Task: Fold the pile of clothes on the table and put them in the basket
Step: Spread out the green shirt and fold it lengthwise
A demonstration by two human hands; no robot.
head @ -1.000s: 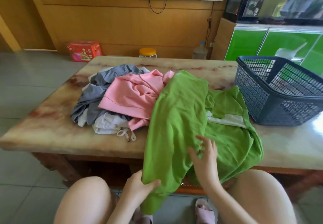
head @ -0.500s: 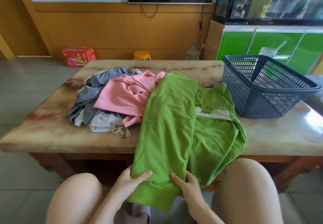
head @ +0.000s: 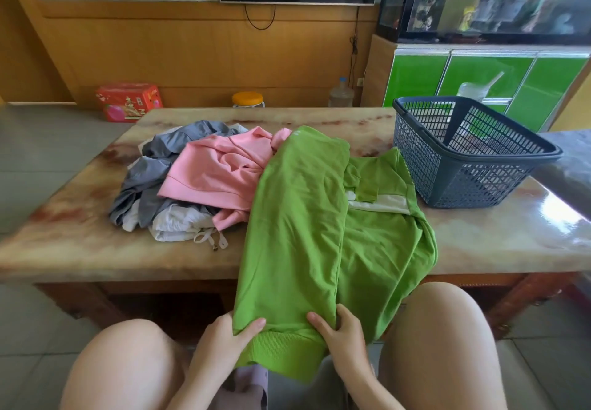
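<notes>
A green garment lies lengthwise over the marble table, its ribbed hem hanging off the near edge between my knees. My left hand pinches the hem's left corner, thumb on top. My right hand grips the hem's right corner. Left of the green piece lies a pile: a pink garment on top, a grey one and a white one beneath. A dark blue mesh basket stands at the table's right, a little beyond the green garment.
My bare knees flank the hanging hem below the table edge. On the floor behind the table stand a red box, a yellow-lidded jar and a water bottle. A green cabinet is at back right.
My right hand slid from the middle of the green garment down to the hem's right corner. My left hand stayed at the left corner. The folded leg now lies flatter.
</notes>
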